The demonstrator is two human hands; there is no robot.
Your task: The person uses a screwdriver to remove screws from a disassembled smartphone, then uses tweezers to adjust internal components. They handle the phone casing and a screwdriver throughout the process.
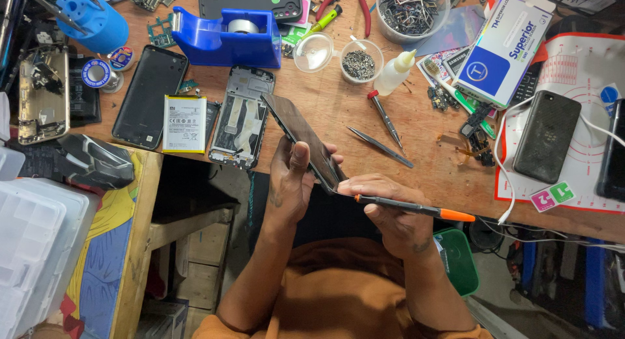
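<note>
Cluttered workbench [338,111], left hand [290,183] gripping phone [304,141], right hand [390,212] pinching screwdriver [416,209]

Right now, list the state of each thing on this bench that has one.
Left hand: gripping the dark phone panel, tilted.
Right hand: holding orange-tipped tool at the panel's lower end.
Phone frame: opened, insides exposed.
Battery: lying loose on the bench.
Small round cup: holds dark small parts.
Glue bottle: capped.

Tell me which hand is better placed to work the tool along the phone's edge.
Right. The right hand already grips the orange-tipped tool, its tip at the dark phone's lower edge, while the left hand is occupied steadying the phone.
</note>
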